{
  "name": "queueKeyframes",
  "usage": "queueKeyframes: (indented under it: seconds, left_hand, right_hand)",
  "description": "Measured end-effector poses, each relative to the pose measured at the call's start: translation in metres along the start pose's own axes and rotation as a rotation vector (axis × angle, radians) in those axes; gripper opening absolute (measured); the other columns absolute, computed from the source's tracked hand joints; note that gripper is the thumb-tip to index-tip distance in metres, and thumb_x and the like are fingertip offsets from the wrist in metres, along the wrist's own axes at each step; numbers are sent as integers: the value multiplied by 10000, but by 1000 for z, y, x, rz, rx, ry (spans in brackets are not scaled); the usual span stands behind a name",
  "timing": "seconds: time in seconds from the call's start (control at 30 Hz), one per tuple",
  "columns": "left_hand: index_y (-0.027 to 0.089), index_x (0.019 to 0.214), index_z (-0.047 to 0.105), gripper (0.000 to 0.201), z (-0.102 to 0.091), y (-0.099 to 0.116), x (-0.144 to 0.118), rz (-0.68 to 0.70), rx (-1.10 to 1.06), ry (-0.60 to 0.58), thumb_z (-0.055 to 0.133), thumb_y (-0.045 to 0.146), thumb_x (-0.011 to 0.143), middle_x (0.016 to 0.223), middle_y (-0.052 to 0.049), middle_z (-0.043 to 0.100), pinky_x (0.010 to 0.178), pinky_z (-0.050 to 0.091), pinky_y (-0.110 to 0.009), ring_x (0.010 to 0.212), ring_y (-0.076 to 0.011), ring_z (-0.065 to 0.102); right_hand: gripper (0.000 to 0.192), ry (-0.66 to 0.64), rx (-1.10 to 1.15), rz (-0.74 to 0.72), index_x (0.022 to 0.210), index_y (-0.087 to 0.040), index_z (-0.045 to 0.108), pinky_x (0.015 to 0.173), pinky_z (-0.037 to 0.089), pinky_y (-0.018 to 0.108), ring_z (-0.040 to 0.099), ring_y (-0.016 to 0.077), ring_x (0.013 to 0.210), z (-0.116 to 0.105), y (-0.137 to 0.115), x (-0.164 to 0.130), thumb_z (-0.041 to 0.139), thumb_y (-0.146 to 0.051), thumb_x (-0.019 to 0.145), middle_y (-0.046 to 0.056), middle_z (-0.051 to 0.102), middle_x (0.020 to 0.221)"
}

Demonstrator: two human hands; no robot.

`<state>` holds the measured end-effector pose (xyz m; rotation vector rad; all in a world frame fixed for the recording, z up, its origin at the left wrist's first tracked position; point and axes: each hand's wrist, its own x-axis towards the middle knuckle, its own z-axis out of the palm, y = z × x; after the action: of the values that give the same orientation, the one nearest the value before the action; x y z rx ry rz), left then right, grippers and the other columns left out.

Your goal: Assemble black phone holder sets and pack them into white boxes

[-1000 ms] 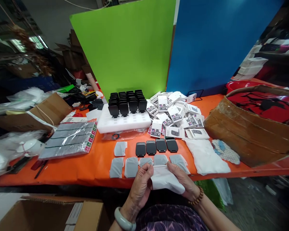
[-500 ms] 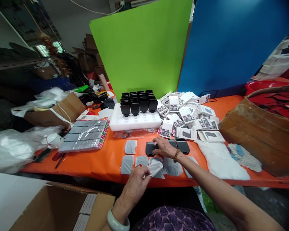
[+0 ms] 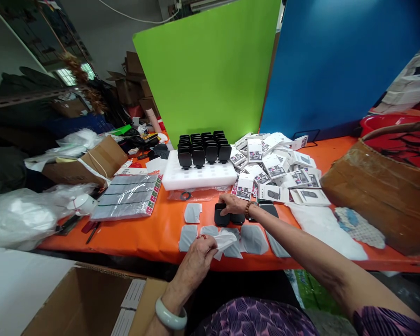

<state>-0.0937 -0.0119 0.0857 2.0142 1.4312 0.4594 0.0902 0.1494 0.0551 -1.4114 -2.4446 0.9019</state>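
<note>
left hand point(image 3: 196, 254) pinches white pouch point(image 3: 225, 241) at orange table point(image 3: 154, 233) edge | right hand point(image 3: 233, 204) grips black pad point(image 3: 221, 215), half hidden | bare room left of pouches

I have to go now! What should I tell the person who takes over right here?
Left hand: pinches a white pouch at the table's near edge.
Right hand: grips a black pad, tipped up off the table.
More black pads lie flat in a row beside it; grey pouches lie in front, seemingly empty.
Behind: white tray with upright black pads, and a pile of small boxes.
Done: one pouch and one pad in hand.
Left: by the look of it, the pad is not yet in the pouch; the others lie unbagged.
</note>
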Motion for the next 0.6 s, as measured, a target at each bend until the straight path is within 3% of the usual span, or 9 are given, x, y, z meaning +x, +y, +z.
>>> queueKeyframes:
  seconds: [0.17, 0.3, 0.4, 0.6]
  left_hand:
    - [192, 793, 588, 134, -3, 3, 6, -4, -11, 17, 519, 84, 829, 933, -58, 654, 851, 423, -327, 910, -207, 582]
    - [196, 765, 602, 132, -6, 19, 9, 18, -78, 23, 534, 101, 824, 946, -60, 650, 860, 435, -320, 938, -204, 590]
    - [210, 753, 630, 134, -7, 33, 8, 61, -141, 30, 549, 129, 822, 1011, -62, 649, 891, 439, -324, 1002, -208, 589]
    - [217, 715, 620, 111, -5, 53, 7, 109, -286, 106, 581, 214, 819, 1098, -76, 654, 970, 423, -352, 1106, -221, 572]
  right_hand:
    - [145, 195, 315, -104, 923, -199, 462, 668, 423, 249, 523, 139, 783, -8, -12, -49, 559, -260, 833, 8, 545, 901]
    - [199, 364, 749, -223, 878, -212, 493, 687, 435, 266, 505, 138, 757, -10, -28, -98, 647, -315, 806, -11, 527, 835]
    - [177, 398, 752, -216, 861, -209, 540, 711, 430, 284, 501, 152, 774, -9, -38, -124, 663, -321, 801, 1, 546, 831]
    - [144, 334, 723, -125, 944, -219, 584, 795, 458, 311, 546, 186, 894, -1, -41, -150, 633, -279, 822, 25, 596, 948]
